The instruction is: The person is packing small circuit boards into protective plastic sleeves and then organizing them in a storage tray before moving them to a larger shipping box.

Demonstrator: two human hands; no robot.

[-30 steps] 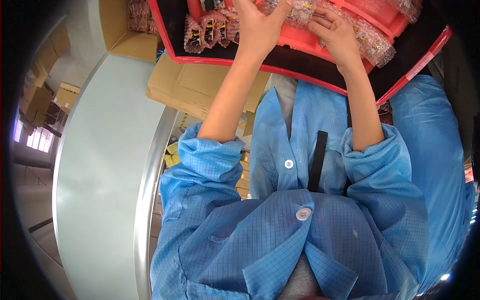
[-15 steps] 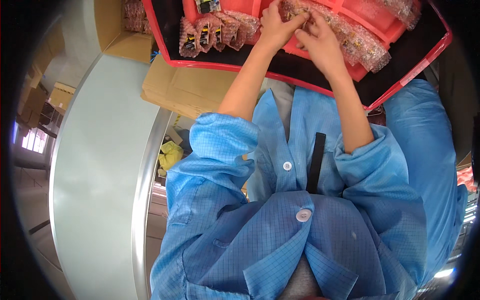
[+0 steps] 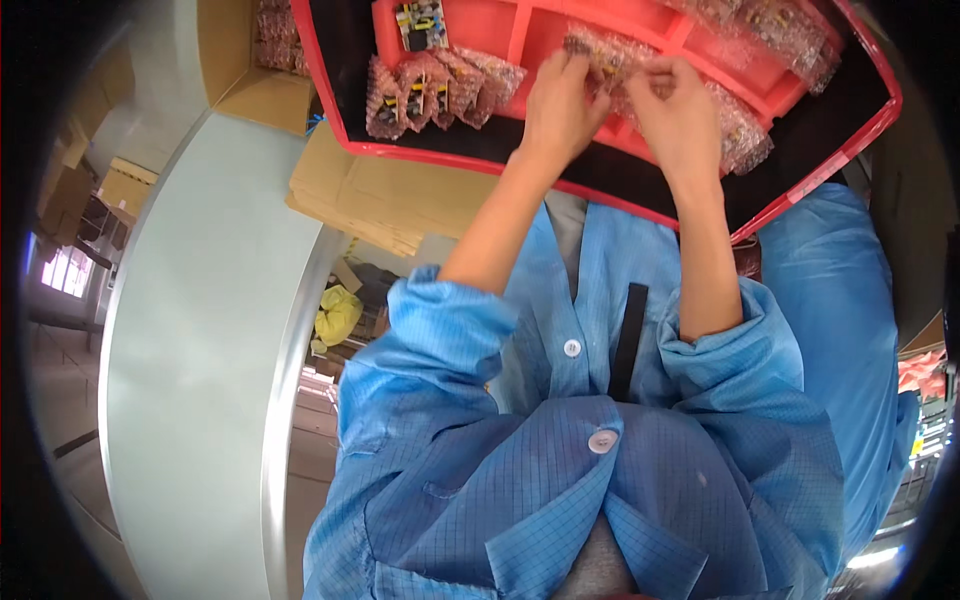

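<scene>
My left hand (image 3: 564, 112) is closed on the near left side of a clear bubble-wrap pouch (image 3: 610, 48) with small parts inside. The fingers of my right hand (image 3: 682, 125) pinch the right end of the same pouch. It lies over a pink foam insert (image 3: 548, 32) with compartments, set inside a black-lined case with a red rim (image 3: 440, 153). Several pink-tinted bubble-wrap pouches (image 3: 425, 95) with black-and-yellow parts stand in a row left of my hands. Beyond them sits an unwrapped circuit board (image 3: 421, 25). My fingertips are partly hidden by my own hands.
More bubble-wrapped pieces (image 3: 775, 35) lie at the case's far right. A cardboard box (image 3: 375, 195) stands under the case's left edge, and another open box (image 3: 262, 95) is at the far left. A pale table (image 3: 200, 350) with a metal edge runs along my left.
Both hands have come nearer to me and sit slightly lower. My right hand has turned, its fingers now pinching the pouch's right end. The case appears a little lower in view.
</scene>
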